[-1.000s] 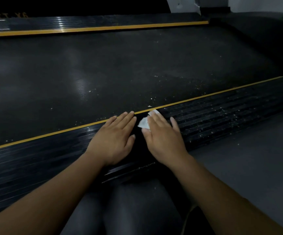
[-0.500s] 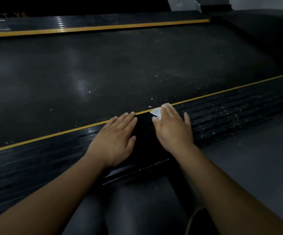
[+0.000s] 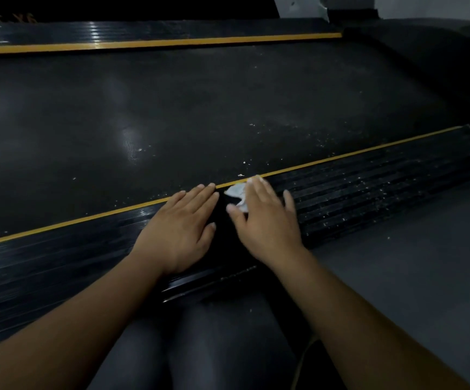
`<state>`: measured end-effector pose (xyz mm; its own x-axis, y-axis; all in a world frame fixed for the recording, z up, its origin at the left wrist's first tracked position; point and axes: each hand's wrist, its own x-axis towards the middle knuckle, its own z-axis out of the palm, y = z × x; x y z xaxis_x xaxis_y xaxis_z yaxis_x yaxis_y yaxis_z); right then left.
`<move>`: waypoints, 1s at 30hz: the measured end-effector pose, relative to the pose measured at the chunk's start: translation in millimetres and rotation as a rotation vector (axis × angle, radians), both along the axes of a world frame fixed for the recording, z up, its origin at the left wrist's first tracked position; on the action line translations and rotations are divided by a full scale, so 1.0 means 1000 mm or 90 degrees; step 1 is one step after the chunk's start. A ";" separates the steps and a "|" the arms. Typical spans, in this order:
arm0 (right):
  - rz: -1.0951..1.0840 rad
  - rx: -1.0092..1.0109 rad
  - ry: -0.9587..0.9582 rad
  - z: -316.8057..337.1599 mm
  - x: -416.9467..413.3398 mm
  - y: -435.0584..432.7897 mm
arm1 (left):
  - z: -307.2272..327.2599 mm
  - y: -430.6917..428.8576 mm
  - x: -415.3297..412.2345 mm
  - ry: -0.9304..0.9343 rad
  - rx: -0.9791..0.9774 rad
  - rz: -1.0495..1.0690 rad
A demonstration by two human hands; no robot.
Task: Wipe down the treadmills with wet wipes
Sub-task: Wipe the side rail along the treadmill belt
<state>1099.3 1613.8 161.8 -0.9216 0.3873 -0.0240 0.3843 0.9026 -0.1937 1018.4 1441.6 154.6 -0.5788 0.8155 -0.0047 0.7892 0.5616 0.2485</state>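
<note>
One wipe (image 3: 235, 190) under right hand (image 3: 267, 220), now nearer left hand (image 3: 180, 229); two grips wide, flat.

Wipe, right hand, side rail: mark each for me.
wipe (image 3: 236, 191), head view, white corner showing beside the fingers.
right hand (image 3: 267, 225), head view, back of the hand.
side rail (image 3: 369, 192), head view, dusty ribbed stretch right of the hands.

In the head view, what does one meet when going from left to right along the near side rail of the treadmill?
left hand, flat on the rail → wet wipe, showing from under the fingers of the next hand → right hand → dusty ribbed stretch of the rail
</note>
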 end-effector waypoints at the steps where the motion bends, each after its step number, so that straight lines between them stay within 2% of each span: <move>1: -0.026 -0.003 0.001 0.003 -0.005 0.008 | 0.000 0.000 0.000 0.001 0.000 -0.002; 4: -0.078 -0.021 0.000 0.005 0.001 0.016 | 0.001 -0.001 0.001 0.005 0.003 -0.019; 8: 0.040 -0.018 0.004 0.004 0.018 -0.006 | 0.000 -0.001 0.000 -0.005 0.003 -0.044; 13: -0.026 -0.009 -0.007 0.005 0.018 0.016 | 0.000 0.001 -0.001 0.002 -0.017 -0.047; 17: 0.055 0.008 -0.022 0.001 0.035 -0.015 | 0.000 0.001 -0.001 0.006 -0.008 -0.041; 22: -0.036 0.010 -0.032 0.006 0.020 0.011 | 0.000 0.001 0.000 0.009 -0.013 -0.044; 27: 0.046 -0.007 -0.019 0.001 0.033 -0.018 | -0.002 0.001 -0.001 0.008 -0.002 -0.046; 30: -0.010 -0.004 -0.033 0.007 0.015 0.002 | -0.001 0.000 0.000 0.011 -0.006 -0.047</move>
<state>1114.1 1615.6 168.6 -0.9132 0.4008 -0.0735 0.4074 0.8955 -0.1789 1017.9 1442.1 153.7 -0.5167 0.8562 -0.0031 0.8328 0.5034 0.2303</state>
